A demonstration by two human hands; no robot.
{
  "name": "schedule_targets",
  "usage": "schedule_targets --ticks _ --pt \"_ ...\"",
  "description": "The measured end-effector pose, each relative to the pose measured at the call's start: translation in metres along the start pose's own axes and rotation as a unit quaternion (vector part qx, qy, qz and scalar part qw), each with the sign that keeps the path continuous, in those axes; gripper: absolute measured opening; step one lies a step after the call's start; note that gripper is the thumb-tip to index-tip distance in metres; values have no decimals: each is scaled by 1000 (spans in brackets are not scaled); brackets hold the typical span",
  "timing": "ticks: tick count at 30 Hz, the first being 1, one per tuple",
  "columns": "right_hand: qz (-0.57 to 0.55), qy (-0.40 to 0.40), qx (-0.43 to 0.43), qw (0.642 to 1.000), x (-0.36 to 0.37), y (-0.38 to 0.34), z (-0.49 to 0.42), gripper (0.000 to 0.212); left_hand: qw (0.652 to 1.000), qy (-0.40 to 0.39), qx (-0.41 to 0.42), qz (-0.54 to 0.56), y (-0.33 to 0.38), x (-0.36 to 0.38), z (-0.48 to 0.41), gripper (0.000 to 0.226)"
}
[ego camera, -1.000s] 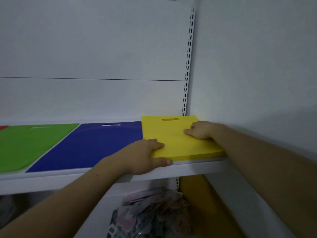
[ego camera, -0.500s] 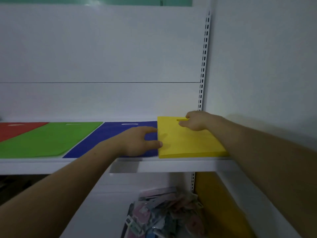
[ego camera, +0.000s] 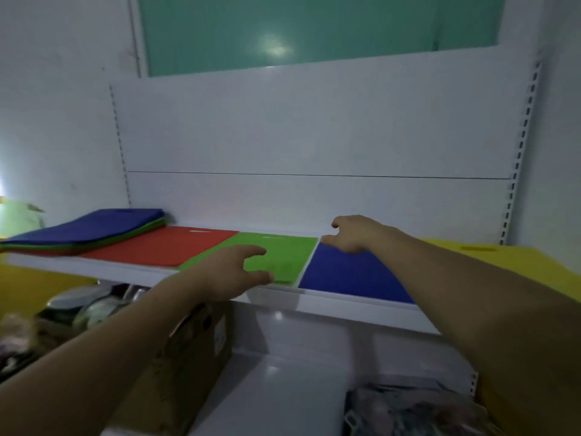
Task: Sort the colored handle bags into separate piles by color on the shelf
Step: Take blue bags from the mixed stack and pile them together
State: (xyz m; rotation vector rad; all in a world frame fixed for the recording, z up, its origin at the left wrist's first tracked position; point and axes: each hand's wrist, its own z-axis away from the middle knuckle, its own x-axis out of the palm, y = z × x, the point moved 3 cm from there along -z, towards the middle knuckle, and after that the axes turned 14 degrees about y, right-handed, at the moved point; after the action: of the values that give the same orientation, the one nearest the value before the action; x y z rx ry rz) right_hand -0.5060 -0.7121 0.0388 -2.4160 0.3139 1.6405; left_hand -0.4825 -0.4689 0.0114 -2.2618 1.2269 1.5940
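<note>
Flat handle bags lie side by side on the white shelf [ego camera: 339,305]: a red pile [ego camera: 160,247], a green pile [ego camera: 279,256], a blue pile [ego camera: 352,275] and a yellow pile [ego camera: 515,265] at the far right. At the left end sits a mixed stack [ego camera: 91,231] with a blue bag on top and green and red edges under it. My left hand [ego camera: 232,272] hovers open over the green pile's front edge. My right hand [ego camera: 352,234] is open with its fingers at the back corner of the blue pile.
A brown cardboard box [ego camera: 188,347] stands under the shelf at the left. Packets [ego camera: 408,410] lie heaped on the lower shelf at the right. Metal bowls [ego camera: 85,303] sit at the lower left. A slotted upright [ego camera: 518,152] runs up the right side.
Both hands have left the yellow pile and moved left, the left one over the green pile and the right one onto the blue pile. The view has swung left, showing the mixed stack.
</note>
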Motion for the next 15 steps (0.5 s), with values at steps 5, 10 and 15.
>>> schedule_targets --ticks 5,10,15 --pt "-23 27 -62 997 13 -119 -19 68 997 45 -56 -25 -95 -61 33 62" --pt "-65 33 -104 992 28 -222 -33 66 990 83 -102 -47 -175 -106 63 63" --pt "-86 34 -133 987 40 -297 -59 65 982 105 -148 -60 -235 -135 74 63"
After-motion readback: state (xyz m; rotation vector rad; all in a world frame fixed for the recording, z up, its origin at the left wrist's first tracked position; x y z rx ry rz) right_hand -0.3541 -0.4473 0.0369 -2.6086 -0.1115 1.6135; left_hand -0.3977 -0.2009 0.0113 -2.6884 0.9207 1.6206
